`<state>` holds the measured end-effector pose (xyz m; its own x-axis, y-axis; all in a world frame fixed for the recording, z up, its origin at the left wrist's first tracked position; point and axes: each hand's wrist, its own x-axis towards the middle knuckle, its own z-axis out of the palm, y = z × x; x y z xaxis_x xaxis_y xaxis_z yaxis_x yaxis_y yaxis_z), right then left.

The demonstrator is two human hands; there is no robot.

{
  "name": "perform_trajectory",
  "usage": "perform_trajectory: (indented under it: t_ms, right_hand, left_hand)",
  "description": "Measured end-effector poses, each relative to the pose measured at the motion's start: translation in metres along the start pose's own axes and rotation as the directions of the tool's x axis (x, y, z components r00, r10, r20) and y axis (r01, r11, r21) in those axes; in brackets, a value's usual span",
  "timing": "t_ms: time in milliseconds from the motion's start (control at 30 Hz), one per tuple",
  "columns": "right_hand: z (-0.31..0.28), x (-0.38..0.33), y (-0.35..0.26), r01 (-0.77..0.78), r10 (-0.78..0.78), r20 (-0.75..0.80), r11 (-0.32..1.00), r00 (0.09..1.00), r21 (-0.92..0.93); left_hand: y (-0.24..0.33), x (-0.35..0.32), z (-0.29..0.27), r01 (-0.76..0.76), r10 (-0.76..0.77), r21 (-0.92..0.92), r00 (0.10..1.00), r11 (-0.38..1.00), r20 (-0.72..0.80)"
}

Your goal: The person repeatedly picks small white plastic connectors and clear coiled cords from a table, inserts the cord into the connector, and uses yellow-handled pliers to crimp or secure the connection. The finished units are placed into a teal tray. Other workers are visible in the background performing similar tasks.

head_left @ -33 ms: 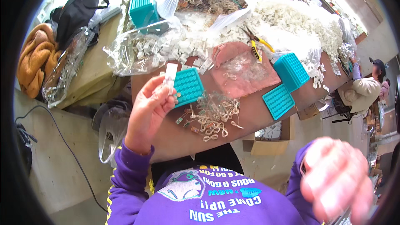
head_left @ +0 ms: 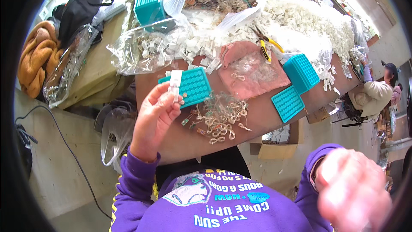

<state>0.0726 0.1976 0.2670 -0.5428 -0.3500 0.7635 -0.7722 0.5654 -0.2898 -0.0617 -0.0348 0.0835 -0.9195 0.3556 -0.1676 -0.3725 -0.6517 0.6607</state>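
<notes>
My left hand (head_left: 155,118) pinches a small white plastic piece (head_left: 174,81) upright between thumb and fingers. Just behind it, partly covered by the hand, a teal tray with rows of pockets (head_left: 195,87) lies on the table; a few tiny round bits sit at its near edge. To the right of that tray spreads a loose pile of looped pale cords with small green boards (head_left: 221,118). My right hand (head_left: 354,189) is raised at the lower right, away from the table and smeared by motion, so its fingers are unclear.
A pink cloth pad (head_left: 253,75) lies mid-table, with yellow-handled pliers (head_left: 266,45) at its far edge. Teal trays (head_left: 301,74) are stacked at right. White plastic pieces (head_left: 309,21) heap across the back. A cardboard box (head_left: 277,146) stands below the table; another person (head_left: 377,90) sits at right.
My left hand has shifted very slightly, and the white piece still stands in its pinch. My right hand has moved a little right and down.
</notes>
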Motion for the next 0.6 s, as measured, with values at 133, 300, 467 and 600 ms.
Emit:
perform_trajectory:
  t_ms: [133, 300, 467, 600]
  right_hand:
    - [0.02, 0.011, -0.019, 0.046, -0.062, -0.074, 0.978, 0.995, -0.201]
    - [0.029, 0.017, -0.031, 0.006, -0.079, -0.188, 0.932, 0.979, -0.362]
    - [0.042, 0.037, -0.049, -0.19, 0.009, -0.271, 0.736, 0.962, -0.65]
    - [0.062, 0.049, -0.065, -0.302, 0.297, -0.554, -0.596, 0.778, -0.744]
  left_hand:
    - [-0.028, -0.025, -0.016, 0.125, -0.126, -0.098, 0.992, 0.987, -0.004]
    - [-0.035, -0.029, 0.001, 0.183, -0.184, 0.019, 0.983, 0.983, 0.029]
    - [-0.039, -0.031, 0.014, 0.183, -0.184, 0.025, 0.979, 0.983, 0.089]
    - [-0.04, -0.033, 0.012, 0.209, -0.21, 0.025, 0.976, 0.978, 0.058]
